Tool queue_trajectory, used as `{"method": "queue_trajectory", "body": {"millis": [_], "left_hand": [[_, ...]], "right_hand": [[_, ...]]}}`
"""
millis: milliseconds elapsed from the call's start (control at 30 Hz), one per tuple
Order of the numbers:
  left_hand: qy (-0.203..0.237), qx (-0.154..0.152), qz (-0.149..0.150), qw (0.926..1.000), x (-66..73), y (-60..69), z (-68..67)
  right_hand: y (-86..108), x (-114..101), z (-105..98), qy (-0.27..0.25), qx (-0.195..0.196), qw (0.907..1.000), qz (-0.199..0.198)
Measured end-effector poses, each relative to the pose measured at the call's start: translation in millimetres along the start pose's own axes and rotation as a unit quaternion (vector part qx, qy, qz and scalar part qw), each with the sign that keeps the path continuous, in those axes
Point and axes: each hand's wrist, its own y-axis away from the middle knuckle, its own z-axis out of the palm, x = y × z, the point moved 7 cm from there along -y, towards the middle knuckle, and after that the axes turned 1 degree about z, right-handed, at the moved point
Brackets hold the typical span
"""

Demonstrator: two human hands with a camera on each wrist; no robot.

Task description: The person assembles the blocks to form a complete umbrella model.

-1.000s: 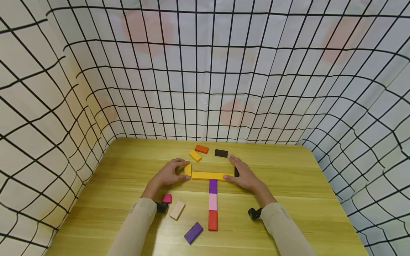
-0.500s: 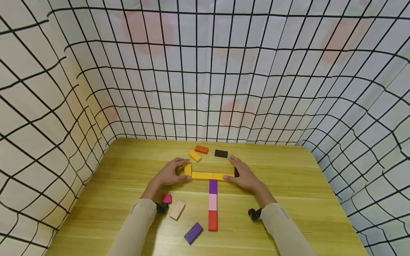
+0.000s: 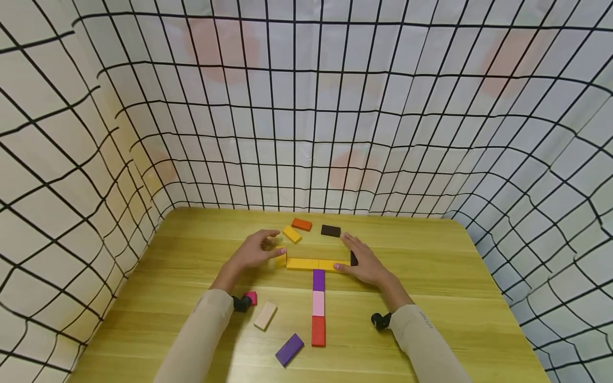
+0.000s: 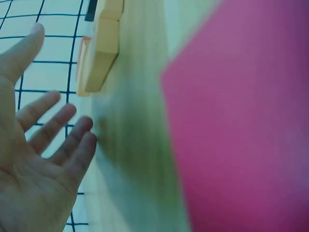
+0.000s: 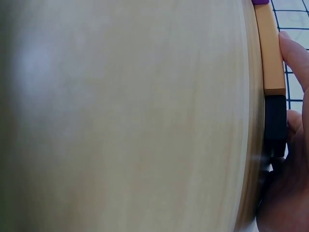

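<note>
In the head view my left hand (image 3: 251,251) hovers at the left end of a row of blocks, its fingers spread. The thumb passes over a crosswise yellow block (image 3: 281,260); in the left wrist view the hand is apart from the blocks. Two yellow blocks (image 3: 302,264) continue the row to the right. My right hand (image 3: 367,261) rests at the right end, thumb on the right yellow block (image 5: 272,53) and a finger beside a black block (image 5: 275,125), mostly covered in the head view. Purple (image 3: 318,280), pink (image 3: 318,304) and red (image 3: 318,331) blocks run down from the row's middle.
Loose orange (image 3: 301,224), yellow (image 3: 292,234) and black (image 3: 330,231) blocks lie beyond the row. Nearer lie a magenta block (image 3: 253,298), a beige block (image 3: 265,316) and another purple block (image 3: 289,350). Black netting (image 3: 311,141) surrounds the wooden table's (image 3: 431,276) back and sides.
My left hand has let go of the crosswise yellow block and moved slightly up and left, its fingers opening. The right hand has stayed in place.
</note>
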Motion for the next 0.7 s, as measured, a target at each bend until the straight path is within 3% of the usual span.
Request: {"method": "queue_trajectory", "body": {"millis": [333,567,700], "left_hand": [[0.014,0.091,-0.033,0.9952,12.7,-31.6,-1.3],[0.030,0.159,-0.077,0.9838,5.6,-42.5,4.5],[0.042,0.171,-0.099,0.9793,-1.1,-43.4,9.3]], "right_hand": [[0.6,5,-1,0.000,0.019,0.9998,-0.011],[0.9,6,0,-0.006,0.004,1.0000,0.003],[0.5,4,2,-0.009,0.009,0.9999,-0.002]]}}
